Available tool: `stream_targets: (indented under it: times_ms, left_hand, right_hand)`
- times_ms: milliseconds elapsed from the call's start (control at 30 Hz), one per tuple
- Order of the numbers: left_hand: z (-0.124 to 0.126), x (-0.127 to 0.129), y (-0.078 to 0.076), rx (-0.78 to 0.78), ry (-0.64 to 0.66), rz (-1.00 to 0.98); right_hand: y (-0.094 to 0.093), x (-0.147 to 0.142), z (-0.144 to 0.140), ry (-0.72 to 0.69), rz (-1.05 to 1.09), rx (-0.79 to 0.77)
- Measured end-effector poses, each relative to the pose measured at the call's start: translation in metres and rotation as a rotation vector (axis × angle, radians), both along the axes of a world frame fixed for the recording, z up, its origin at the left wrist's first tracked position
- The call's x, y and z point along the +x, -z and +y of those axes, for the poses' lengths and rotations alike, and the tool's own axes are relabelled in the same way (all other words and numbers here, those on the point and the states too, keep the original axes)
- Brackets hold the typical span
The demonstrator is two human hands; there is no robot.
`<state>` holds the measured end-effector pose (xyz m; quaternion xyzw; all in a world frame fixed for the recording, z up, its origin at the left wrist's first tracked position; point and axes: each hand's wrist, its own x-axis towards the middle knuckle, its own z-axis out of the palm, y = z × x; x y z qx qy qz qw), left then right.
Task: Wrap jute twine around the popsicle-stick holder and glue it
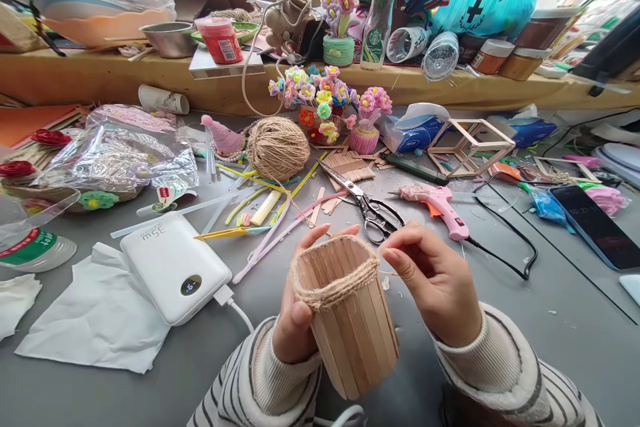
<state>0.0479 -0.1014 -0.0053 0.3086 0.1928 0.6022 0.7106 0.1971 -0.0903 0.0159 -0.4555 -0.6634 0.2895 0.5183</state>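
Left hand [293,330]: clasped on the cup [355,343], which sits between your hands, base slanting down to your right. Right hand [434,280]: pinched on twine [345,289] just beside the cup's right edge. Nearer hand: your left, touching.

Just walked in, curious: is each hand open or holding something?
Left hand: closed around the wooden cup.
Right hand: pinched closed at its twine rim; grip unclear.
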Motion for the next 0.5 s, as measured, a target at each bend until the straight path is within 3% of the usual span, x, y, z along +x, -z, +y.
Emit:
stream_targets:
  times_ms: [500]
  left_hand:
    - [-0.0004,-0.0015,0.0010,-0.029,0.030,-0.004]
  right_hand:
    - [-0.0003,-0.0012,-0.0014,0.036,0.000,0.023]
